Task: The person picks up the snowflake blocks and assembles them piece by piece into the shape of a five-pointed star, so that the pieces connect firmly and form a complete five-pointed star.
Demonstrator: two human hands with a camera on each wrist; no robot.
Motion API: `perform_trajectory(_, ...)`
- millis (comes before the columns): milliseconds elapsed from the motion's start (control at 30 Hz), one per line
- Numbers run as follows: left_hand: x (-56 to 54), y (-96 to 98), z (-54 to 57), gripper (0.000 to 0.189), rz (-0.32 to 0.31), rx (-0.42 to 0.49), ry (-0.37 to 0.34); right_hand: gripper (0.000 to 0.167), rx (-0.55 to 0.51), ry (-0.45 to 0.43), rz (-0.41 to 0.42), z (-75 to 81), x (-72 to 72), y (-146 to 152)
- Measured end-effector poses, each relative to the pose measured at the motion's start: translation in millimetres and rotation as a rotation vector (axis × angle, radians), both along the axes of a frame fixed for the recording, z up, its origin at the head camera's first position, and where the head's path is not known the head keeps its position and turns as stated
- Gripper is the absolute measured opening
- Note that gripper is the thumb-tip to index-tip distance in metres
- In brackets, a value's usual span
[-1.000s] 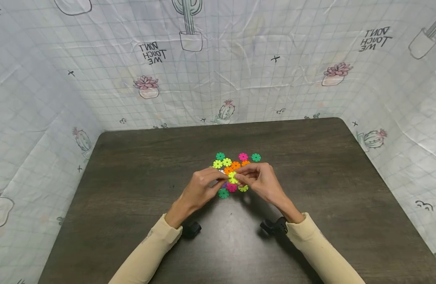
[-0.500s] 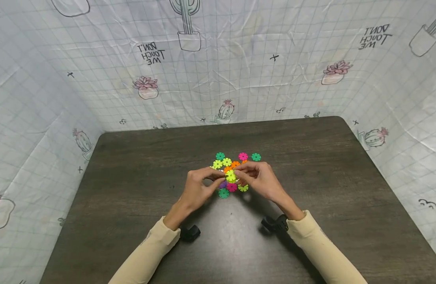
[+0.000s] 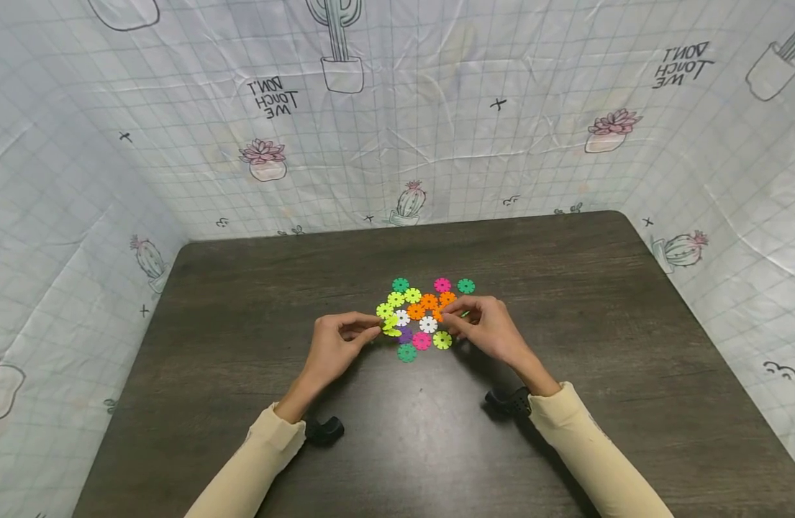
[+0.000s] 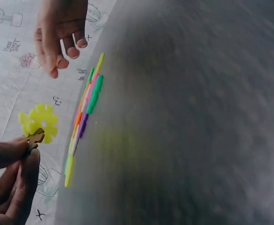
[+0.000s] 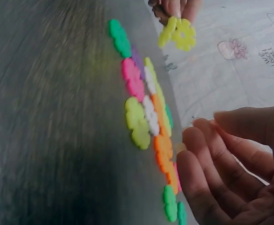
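My left hand (image 3: pixel 335 347) pinches a cluster of yellow notched discs (image 3: pixel 390 324) between thumb and fingertips, over the left side of the loose pieces. In the left wrist view one yellow disc (image 4: pixel 44 121) faces the camera, joined at an angle to others, one of them dark in shadow. To the right, my right hand (image 3: pixel 492 332) hovers with loosely bent fingers beside an orange disc (image 3: pixel 446 299). Nothing shows between those fingers (image 5: pixel 197 173) in the right wrist view. Two white discs (image 3: pixel 428 324) lie between the hands.
Loose notched discs lie flat on the dark wooden table (image 3: pixel 274 288): green (image 3: pixel 406 352), pink (image 3: pixel 421 341), purple (image 3: pixel 406 334), orange and yellow-green (image 3: pixel 442 339). A patterned fabric sheet (image 3: pixel 436 144) rises behind and at both sides of the table.
My hands were together at the yellow discs and have parted. The left has drawn left with the discs; the right has let go and shifted slightly right. White and orange pieces now show between them.
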State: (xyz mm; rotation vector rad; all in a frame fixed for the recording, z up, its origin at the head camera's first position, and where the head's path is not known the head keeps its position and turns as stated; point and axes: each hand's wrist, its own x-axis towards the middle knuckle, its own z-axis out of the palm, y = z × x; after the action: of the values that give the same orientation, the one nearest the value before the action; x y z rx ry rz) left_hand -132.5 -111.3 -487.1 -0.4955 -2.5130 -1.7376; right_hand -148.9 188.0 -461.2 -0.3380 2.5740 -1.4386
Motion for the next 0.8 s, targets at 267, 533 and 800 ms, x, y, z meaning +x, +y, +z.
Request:
perform_trajectory(267,2.1,-10.3,-0.3,0.019,0.003,-0.041,-0.154,0.022,0.134,0.038,0.079,-9.7,-0.2,1)
perform_trajectory(533,2.1,-16.0,2.1,0.017,0.007,-0.082,-0.226,0.028,0.203,0.036,0.096,-16.1,-0.9,-2)
perform_trajectory(800,0.8,-18.4,2.5,0.015,0.000,-0.208,-0.150,0.022,0.215,0.047,0.101,-16.3,-1.8,-3)
